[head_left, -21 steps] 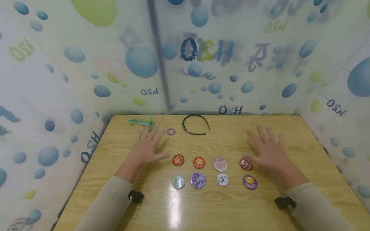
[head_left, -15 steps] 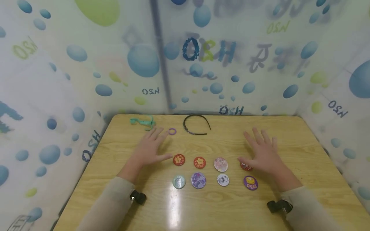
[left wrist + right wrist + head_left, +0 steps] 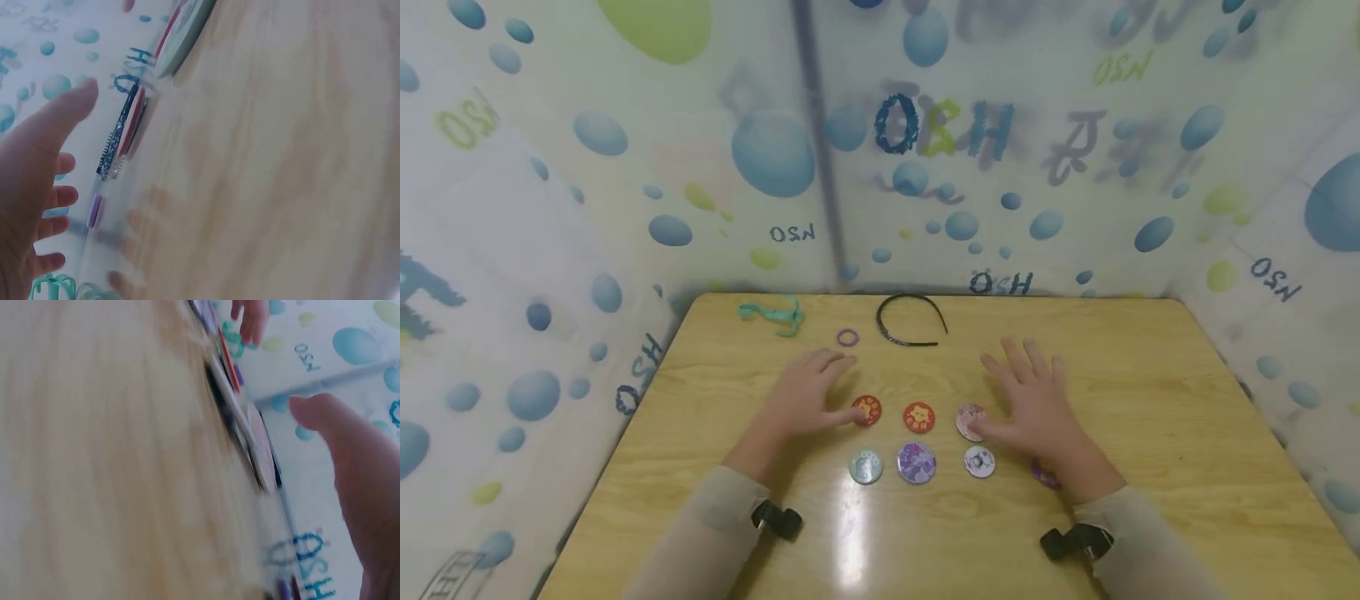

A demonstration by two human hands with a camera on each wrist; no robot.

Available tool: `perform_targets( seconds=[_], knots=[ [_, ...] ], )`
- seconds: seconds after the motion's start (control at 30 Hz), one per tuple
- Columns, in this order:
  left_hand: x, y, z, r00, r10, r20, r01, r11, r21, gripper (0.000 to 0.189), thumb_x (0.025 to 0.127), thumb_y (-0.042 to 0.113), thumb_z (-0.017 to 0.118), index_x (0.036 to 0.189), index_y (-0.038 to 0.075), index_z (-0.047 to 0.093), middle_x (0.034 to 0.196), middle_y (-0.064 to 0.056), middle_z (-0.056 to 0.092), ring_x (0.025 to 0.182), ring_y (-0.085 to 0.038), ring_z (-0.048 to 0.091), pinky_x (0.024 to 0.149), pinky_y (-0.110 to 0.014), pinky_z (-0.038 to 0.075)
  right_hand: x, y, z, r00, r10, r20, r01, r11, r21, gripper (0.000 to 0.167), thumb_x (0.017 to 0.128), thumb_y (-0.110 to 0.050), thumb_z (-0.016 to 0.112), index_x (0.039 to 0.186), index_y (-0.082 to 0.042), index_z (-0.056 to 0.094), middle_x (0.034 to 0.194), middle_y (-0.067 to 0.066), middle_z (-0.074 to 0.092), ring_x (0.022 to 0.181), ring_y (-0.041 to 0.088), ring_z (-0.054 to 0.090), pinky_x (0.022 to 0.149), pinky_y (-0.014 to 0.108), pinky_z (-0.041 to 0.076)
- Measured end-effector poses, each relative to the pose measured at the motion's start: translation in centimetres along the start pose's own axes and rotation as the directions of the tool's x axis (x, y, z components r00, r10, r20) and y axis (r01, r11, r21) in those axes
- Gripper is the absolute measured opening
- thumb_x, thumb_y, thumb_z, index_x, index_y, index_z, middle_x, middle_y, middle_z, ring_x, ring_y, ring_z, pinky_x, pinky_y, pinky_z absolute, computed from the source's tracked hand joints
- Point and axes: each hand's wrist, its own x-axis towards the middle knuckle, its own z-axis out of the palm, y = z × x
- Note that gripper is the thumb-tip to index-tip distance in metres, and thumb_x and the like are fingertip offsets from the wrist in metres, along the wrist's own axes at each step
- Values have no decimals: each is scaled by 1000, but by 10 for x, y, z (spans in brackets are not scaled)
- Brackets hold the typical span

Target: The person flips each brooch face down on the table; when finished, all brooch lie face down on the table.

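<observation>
My left hand (image 3: 805, 396) is over the table's left side, fingers spread forward, its thumb tip overlapping a red round badge (image 3: 869, 408) in the head view. The left wrist view shows that thumb (image 3: 62, 115) apart from the badges. My right hand (image 3: 1037, 408) has its fingers spread and its thumb over the edge of a pink badge (image 3: 968, 420). Between the hands lie a second red badge (image 3: 919, 417), a pale green badge (image 3: 866, 467), a purple badge (image 3: 917, 462) and a white badge (image 3: 979, 462). My right wrist partly hides a yellow-and-purple badge (image 3: 1042, 473); the dark red badge is hidden.
Along the back of the wooden table (image 3: 1150, 383) lie a teal hair clip (image 3: 782, 316), a purple hair tie (image 3: 847, 337) and a black headband (image 3: 880, 321). A printed wall sheet (image 3: 1075, 233) rises behind the table and at both sides.
Both hands have moved inward, the right one farther, from beside the dark red badge to the pink one. The left thumb has come over the red badge. The badges stay in place.
</observation>
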Motion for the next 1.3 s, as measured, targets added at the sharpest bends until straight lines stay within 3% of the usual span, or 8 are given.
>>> perform_targets(
  seconds=[0.13, 0.3, 0.47, 0.77, 1.07, 1.3],
  knots=[
    [0, 6, 3, 999, -35, 35, 35, 999, -5, 95, 87, 75, 72, 152, 8, 57, 152, -17, 56, 141, -38, 50, 120, -57, 35, 5, -15, 7, 1000, -7, 14, 7, 1000, 4, 102, 81, -75, 74, 160, -15, 49, 175, 20, 21, 159, 50, 11, 118, 79, -1],
    [-5, 13, 6, 995, -70, 63, 73, 997, -37, 87, 89, 72, 72, 148, 9, 61, 151, -14, 57, 142, -35, 49, 121, -54, 34, 13, -35, 21, 999, -45, -12, 45, 999, -18, 82, 88, -66, 73, 150, -13, 60, 170, 20, 33, 156, 50, 25, 119, 77, 10],
    [-7, 17, 12, 996, -62, 60, 64, 997, -36, 81, 91, 69, 69, 145, 9, 64, 151, -13, 59, 142, -34, 50, 121, -53, 34, 22, -54, 30, 995, -96, -21, 95, 995, -27, 73, 93, -61, 70, 147, -12, 63, 167, 20, 39, 154, 48, 31, 120, 74, 17],
    [-8, 21, 18, 989, -106, 104, 110, 993, -34, 66, 93, 64, 70, 141, 20, 69, 158, -11, 53, 152, -40, 38, 122, -67, 22, 33, -86, 45, 990, -140, 28, 140, 990, 21, 67, 98, -57, 68, 144, -8, 65, 160, 16, 50, 150, 41, 42, 122, 65, 26],
    [-11, 17, 23, 994, -91, 64, 96, 991, -88, 63, 89, 59, 79, 139, 22, 71, 158, -10, 55, 151, -40, 40, 122, -68, 21, 46, -102, 61, 982, -185, 23, 184, 982, 50, 63, 98, -54, 69, 139, -7, 67, 148, 14, 62, 140, 35, 53, 120, 55, 36],
    [-15, 6, 31, 994, -102, 28, 106, 975, -197, 60, 88, 54, 82, 139, 23, 72, 159, -7, 53, 154, -36, 37, 125, -64, 15, 59, -120, 68, 978, -209, -11, 209, 977, 43, 57, 98, -54, 69, 131, -8, 72, 142, 14, 66, 134, 35, 57, 117, 59, 38]
  ],
)
